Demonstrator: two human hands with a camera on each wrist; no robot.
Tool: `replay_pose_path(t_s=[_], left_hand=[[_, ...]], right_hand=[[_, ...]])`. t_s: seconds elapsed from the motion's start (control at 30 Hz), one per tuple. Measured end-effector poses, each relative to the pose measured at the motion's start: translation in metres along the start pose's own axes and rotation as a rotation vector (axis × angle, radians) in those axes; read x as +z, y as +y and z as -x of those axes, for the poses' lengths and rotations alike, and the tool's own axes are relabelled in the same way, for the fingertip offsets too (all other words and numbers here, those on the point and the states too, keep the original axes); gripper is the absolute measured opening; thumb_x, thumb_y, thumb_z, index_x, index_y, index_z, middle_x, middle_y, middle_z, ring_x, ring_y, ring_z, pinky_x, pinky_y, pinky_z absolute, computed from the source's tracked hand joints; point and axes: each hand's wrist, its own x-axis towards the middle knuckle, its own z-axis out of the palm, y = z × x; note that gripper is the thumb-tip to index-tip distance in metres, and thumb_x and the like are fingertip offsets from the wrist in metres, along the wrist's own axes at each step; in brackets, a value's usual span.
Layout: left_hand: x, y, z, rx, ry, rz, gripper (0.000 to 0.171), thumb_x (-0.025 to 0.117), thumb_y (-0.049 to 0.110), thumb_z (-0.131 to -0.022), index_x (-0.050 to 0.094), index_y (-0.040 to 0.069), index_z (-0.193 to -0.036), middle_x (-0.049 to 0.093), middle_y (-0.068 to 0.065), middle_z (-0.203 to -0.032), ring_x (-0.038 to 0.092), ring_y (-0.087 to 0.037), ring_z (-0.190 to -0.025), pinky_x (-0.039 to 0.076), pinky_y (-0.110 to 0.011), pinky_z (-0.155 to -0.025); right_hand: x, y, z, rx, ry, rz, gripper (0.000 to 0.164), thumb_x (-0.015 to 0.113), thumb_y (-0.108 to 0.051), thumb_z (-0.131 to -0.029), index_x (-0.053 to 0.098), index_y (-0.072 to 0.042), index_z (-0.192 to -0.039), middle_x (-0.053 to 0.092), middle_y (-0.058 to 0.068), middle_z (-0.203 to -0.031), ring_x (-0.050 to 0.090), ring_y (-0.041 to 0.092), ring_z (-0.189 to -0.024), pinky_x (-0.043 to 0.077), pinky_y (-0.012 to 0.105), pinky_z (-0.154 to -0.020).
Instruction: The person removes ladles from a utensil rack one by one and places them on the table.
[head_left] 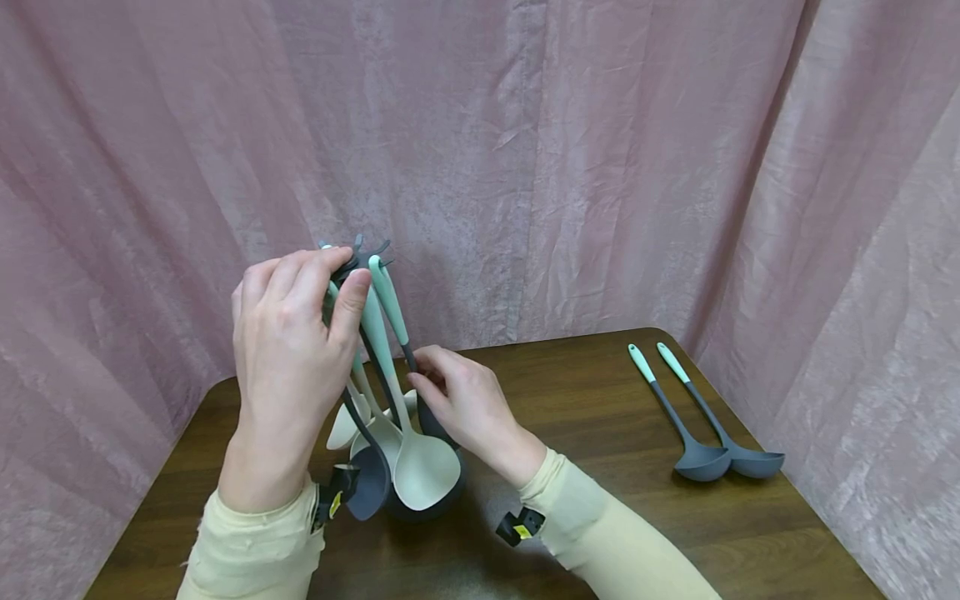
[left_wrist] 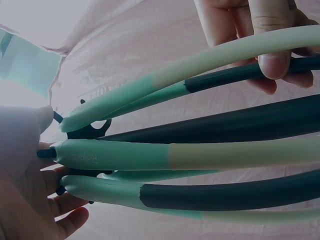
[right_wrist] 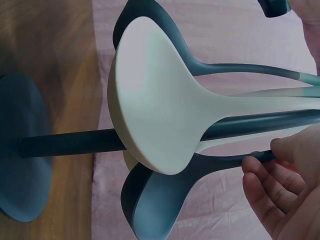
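Note:
A dark utensil stand (head_left: 366, 260) with hooks at its top carries several hanging ladles and spoons with mint handles. My left hand (head_left: 288, 325) grips the stand's hooked top, thumb on the near side and fingers beyond. Lower down, my right hand (head_left: 474, 408) pinches the thin dark shaft of a grey ladle (right_wrist: 162, 207), whose handle hangs at the stand's right side. A cream ladle (head_left: 427, 471) faces me at the front. To its left hangs another dark grey ladle (head_left: 369, 485). Cream utensils behind them are partly hidden.
Two grey ladles lie side by side at the table's right: a nearer ladle (head_left: 702, 463) and an outer ladle (head_left: 759, 464). The stand's round dark base (right_wrist: 25, 150) rests on the brown wooden table (head_left: 555, 417). Pink curtains (head_left: 480, 167) enclose the back and sides.

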Motion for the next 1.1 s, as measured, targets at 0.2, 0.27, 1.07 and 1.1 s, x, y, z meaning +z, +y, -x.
replay_pose_path(t_s=[0.2, 0.27, 1.07, 1.1], left_hand=[[0.0003, 0.0008, 0.0004, -0.003, -0.003, 0.009, 0.05, 0.06, 0.047, -0.114, 0.078, 0.006, -0.135, 0.076, -0.019, -0.131, 0.058, -0.05, -0.124, 0.041, -0.063, -0.108], [0.0004, 0.001, 0.0001, -0.002, -0.002, 0.011, 0.049, 0.061, 0.046, -0.113, 0.078, 0.005, -0.135, 0.076, -0.019, -0.13, 0.058, -0.05, -0.123, 0.041, -0.063, -0.108], [0.0012, -0.0008, -0.0003, -0.003, 0.014, 0.018, 0.048, 0.063, 0.046, -0.112, 0.078, 0.006, -0.134, 0.076, -0.019, -0.129, 0.059, -0.05, -0.122, 0.042, -0.064, -0.104], [0.0014, -0.0008, -0.0005, -0.003, 0.014, 0.019, 0.049, 0.063, 0.046, -0.112, 0.078, 0.006, -0.134, 0.076, -0.019, -0.129, 0.059, -0.05, -0.122, 0.042, -0.064, -0.104]], right_hand=[[-0.0022, -0.0006, 0.0001, 0.005, 0.008, -0.001, 0.011, 0.077, -0.012, -0.106, 0.075, -0.012, -0.117, 0.074, -0.004, -0.098, 0.066, 0.01, -0.082, 0.058, 0.026, -0.075], [-0.0031, -0.0006, -0.0001, 0.007, 0.01, -0.001, 0.011, 0.077, -0.012, -0.106, 0.076, -0.011, -0.116, 0.074, -0.003, -0.097, 0.066, 0.009, -0.082, 0.058, 0.027, -0.075], [-0.0086, 0.0019, 0.0037, 0.016, 0.031, 0.001, 0.01, 0.078, -0.013, -0.105, 0.076, -0.013, -0.115, 0.074, -0.004, -0.097, 0.064, 0.009, -0.079, 0.057, 0.026, -0.072], [-0.0089, 0.0019, 0.0036, 0.017, 0.032, -0.001, 0.011, 0.079, -0.013, -0.105, 0.076, -0.013, -0.115, 0.074, -0.004, -0.097, 0.064, 0.009, -0.079, 0.057, 0.026, -0.072]])
